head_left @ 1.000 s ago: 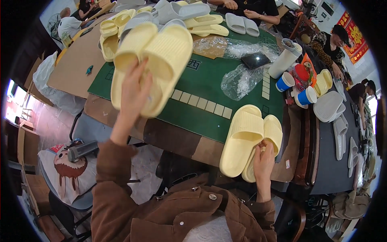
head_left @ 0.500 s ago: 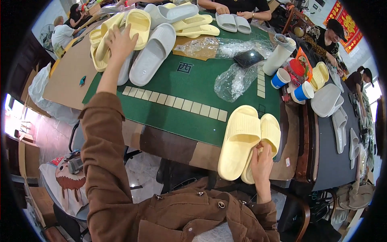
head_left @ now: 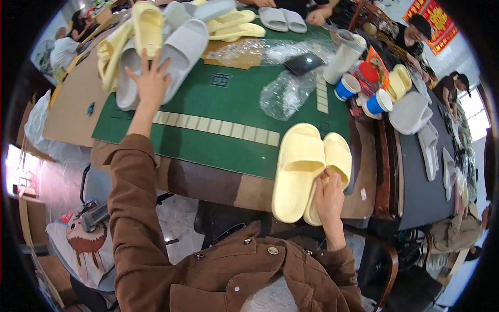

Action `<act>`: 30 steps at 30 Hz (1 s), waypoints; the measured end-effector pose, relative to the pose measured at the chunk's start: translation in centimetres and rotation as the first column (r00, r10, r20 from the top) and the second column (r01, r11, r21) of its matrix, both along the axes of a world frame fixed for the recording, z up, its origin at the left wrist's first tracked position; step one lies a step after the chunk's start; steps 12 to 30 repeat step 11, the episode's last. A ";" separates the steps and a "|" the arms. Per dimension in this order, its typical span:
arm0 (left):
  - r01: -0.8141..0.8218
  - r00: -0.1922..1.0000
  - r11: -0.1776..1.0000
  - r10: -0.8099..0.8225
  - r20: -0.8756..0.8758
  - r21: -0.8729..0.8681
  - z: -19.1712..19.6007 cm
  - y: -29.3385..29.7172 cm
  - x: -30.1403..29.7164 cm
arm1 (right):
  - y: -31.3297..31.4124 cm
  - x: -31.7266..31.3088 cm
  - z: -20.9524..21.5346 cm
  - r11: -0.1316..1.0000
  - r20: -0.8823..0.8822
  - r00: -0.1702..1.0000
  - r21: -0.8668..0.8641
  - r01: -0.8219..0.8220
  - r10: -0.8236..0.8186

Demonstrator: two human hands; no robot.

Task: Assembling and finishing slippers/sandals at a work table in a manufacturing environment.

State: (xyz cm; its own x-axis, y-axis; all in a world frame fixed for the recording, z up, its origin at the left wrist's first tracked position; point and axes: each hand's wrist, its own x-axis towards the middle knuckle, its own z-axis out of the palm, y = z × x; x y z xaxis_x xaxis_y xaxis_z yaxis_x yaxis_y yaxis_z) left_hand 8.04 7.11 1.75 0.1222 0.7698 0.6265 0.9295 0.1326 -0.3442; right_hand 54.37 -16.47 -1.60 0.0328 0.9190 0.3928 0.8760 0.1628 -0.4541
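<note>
My left hand (head_left: 149,80) is spread open over a pair of grey slippers, between the left grey slipper (head_left: 128,86) and the right one (head_left: 182,52). Its fingertips reach the near end of a yellow slipper (head_left: 148,28), though contact is unclear. More yellow slippers (head_left: 110,57) lie just left of it. At the table's near right edge, my right hand (head_left: 330,200) has its fingers closed on the inner side of a yellow slipper (head_left: 339,156). Its mate, another yellow slipper (head_left: 295,179), rests against it on the left. My right thumb is partly hidden.
Behind the green mat (head_left: 234,96) lie yellow slippers (head_left: 234,26) and a grey pair (head_left: 283,20) near a co-worker's hand (head_left: 318,15). Clear plastic wrap (head_left: 283,96), a black phone (head_left: 304,63), a white bottle (head_left: 343,60) and blue paper cups (head_left: 347,87) stand or lie to the right.
My left hand has come off the yellow slippers and sits over the grey pair, its fingers spread. The yellow slippers there have shifted. My right hand keeps its hold; the whole view has shifted slightly.
</note>
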 end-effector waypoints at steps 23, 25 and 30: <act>-0.351 0.922 0.869 0.386 0.035 -0.348 3.1 3.8 -6.4 | -0.1 0.2 0.4 0.997 -0.060 0.998 -0.069 0.017 -0.021; -0.351 0.922 0.869 0.386 0.035 -0.348 3.1 3.8 -6.4 | -0.1 0.2 0.4 0.997 -0.060 0.998 -0.069 0.017 -0.021; -0.351 0.922 0.869 0.386 0.035 -0.348 3.1 3.8 -6.4 | -0.1 0.2 0.4 0.997 -0.060 0.998 -0.069 0.017 -0.021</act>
